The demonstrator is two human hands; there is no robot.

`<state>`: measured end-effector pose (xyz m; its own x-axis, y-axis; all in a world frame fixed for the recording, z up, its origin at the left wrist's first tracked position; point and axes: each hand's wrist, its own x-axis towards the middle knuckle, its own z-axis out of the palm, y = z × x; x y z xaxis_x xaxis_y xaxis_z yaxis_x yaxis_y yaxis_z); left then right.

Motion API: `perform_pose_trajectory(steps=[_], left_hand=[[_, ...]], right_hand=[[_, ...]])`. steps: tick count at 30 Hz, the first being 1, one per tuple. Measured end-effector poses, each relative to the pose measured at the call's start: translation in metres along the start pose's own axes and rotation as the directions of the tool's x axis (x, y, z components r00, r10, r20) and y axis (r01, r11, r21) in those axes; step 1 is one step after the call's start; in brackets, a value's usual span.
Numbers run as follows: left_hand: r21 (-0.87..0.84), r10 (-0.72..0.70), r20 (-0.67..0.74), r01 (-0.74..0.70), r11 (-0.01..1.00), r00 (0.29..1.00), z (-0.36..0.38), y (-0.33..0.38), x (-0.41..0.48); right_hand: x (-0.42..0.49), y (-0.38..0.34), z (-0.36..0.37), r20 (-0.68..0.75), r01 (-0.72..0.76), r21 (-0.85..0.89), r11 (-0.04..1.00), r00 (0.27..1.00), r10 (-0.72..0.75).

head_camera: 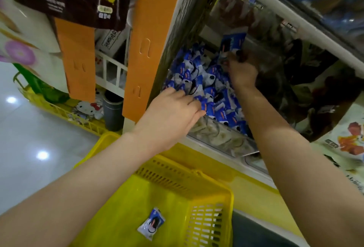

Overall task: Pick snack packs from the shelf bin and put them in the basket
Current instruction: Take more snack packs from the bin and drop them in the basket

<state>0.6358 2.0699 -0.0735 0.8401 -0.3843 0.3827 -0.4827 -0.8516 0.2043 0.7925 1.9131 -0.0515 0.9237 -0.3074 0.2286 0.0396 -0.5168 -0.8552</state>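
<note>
R grip [241, 72] is pinching a pack [232, 44] upright at back of bin [216, 138]; L grip [173, 112], fingers flat, is touching nearer packs [197, 77]; basket [206, 223] is sitting below.

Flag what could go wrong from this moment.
1. The right hand pinches the raised pack by its lower edge only; it may slip.
2. The left hand rests on loose packs near the bin and its low front lip; some could spill over, possibly missing the basket.
</note>
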Motion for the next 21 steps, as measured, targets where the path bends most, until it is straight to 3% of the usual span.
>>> perform_pose_trajectory(steps=[5,10,14,17,21], left_hand=[[-0.004,0.034,-0.117,-0.035,0.999,0.993,0.009,-0.005,0.0],[-0.005,0.046,-0.161,-0.047,0.999,0.986,0.013,-0.006,0.0],[-0.015,0.047,-0.171,-0.05,0.999,0.984,0.014,-0.006,0.0],[-0.024,0.044,-0.164,-0.049,0.999,0.986,0.013,-0.005,0.0],[-0.038,0.04,-0.165,-0.047,0.998,0.985,0.013,-0.006,0.0]], right_hand=[[0.03,0.008,0.026,0.015,0.007,-0.182,0.983,1.0,-0.005],[0.029,0.017,0.022,0.166,0.139,-0.351,0.926,0.982,-0.084],[0.038,0.012,0.016,0.273,0.135,-0.536,0.834,0.962,0.02],[0.043,0.006,0.022,0.331,0.138,-0.563,0.815,0.941,0.069],[0.043,0.008,0.032,0.432,0.273,-0.627,0.729,0.901,0.033]])
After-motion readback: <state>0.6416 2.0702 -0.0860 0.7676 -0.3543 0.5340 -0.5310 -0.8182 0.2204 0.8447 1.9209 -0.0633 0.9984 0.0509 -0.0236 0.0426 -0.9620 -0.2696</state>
